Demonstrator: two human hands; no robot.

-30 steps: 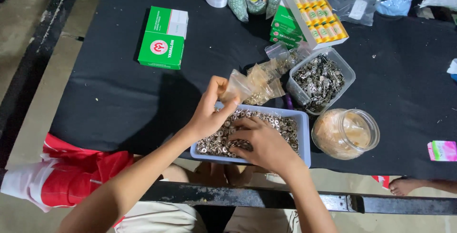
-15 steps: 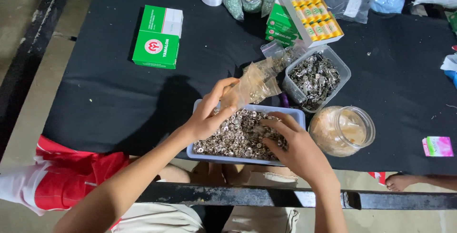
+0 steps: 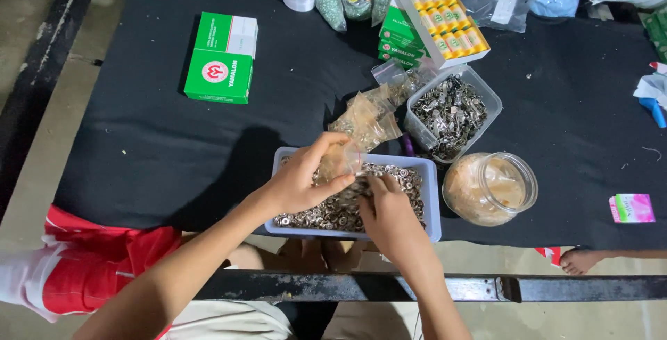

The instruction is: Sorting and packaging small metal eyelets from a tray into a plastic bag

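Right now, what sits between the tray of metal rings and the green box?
Nothing: in the head view, only bare black table lies between the tray and the green box.

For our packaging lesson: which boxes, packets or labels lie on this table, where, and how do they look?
Green and white box: far left, flat, red round emblem.
Stacked green boxes: far middle.
Open tray of yellow tubes: atop that stack.
Pink packet: near right edge, small, flat.

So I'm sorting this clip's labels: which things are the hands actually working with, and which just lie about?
In hand:
left hand holding a small clear bag
right hand in the tray of small metal rings

Lying about:
green and white box
tub of metal clips
filled bags
round clear jar
pink packet
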